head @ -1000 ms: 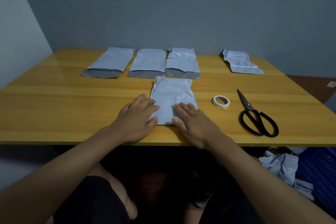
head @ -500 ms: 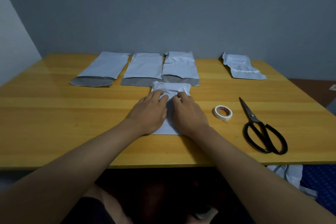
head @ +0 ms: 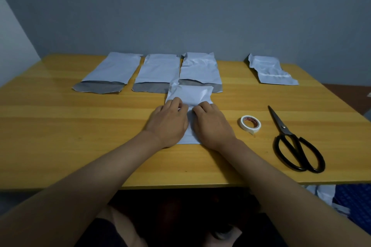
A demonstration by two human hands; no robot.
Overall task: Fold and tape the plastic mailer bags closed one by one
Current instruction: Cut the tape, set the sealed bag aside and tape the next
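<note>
A white plastic mailer bag (head: 190, 93) lies in the middle of the wooden table (head: 60, 126). My left hand (head: 168, 122) and my right hand (head: 212, 124) sit side by side on it. Both have curled fingers that pinch the plastic across the bag's middle. The bag's far part bulges up and overlaps the row behind it; its near part is mostly hidden under my hands. A roll of white tape (head: 250, 123) lies just right of my right hand, with black scissors (head: 295, 142) further right.
Three mailer bags with grey flaps open lie in a row at the back: left bag (head: 108, 72), middle bag (head: 158, 72), right bag (head: 200, 68). A crumpled folded bag (head: 269, 70) lies far right. A blue crate (head: 355, 198) and loose bags (head: 325, 192) sit below the table's right edge.
My hands slid from the bag's near end up to its middle. The fingers went from flat to curled, and the bag's far part has puffed up.
</note>
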